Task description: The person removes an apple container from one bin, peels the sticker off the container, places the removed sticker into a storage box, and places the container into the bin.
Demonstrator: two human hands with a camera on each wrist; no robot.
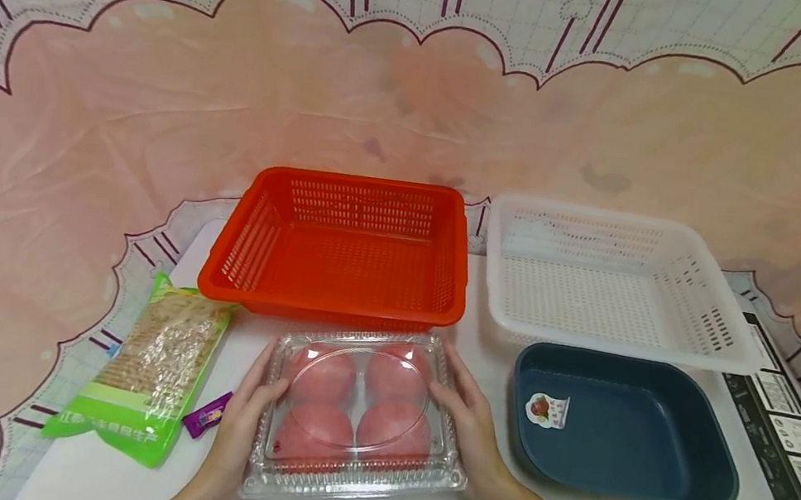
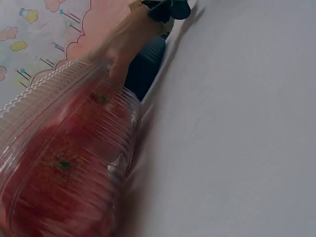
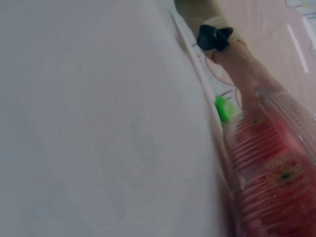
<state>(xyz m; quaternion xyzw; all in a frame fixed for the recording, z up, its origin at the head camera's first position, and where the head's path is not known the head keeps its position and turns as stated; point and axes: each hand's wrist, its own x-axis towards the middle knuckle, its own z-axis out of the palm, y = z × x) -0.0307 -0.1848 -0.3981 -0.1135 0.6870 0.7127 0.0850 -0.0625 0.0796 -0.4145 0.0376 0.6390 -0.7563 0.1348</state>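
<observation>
Between both hands is a clear plastic clamshell box point(image 1: 356, 486) packed with several red tomatoes point(image 1: 314, 431). My left hand point(image 1: 236, 430) grips its left side, with the thumb over the lid's edge. On the opposite side my right hand point(image 1: 472, 426) holds it the same way, thumb on the lid. The left wrist view shows the tomatoes point(image 2: 64, 165) through the ribbed wall, low over the white table, with the right hand point(image 2: 118, 59) at the far end. In the right wrist view, the left hand point(image 3: 247, 74) is beyond the box point(image 3: 247, 158).
Behind the box stands a red basket point(image 1: 356, 307), with a white basket point(image 1: 621, 344) to its right. A dark blue basin point(image 1: 639, 446) bearing a fruit sticker is at the right, beside a black box point(image 1: 783, 430). Leftward lie a green-edged food bag point(image 1: 153, 370) and a small purple packet point(image 1: 206, 415).
</observation>
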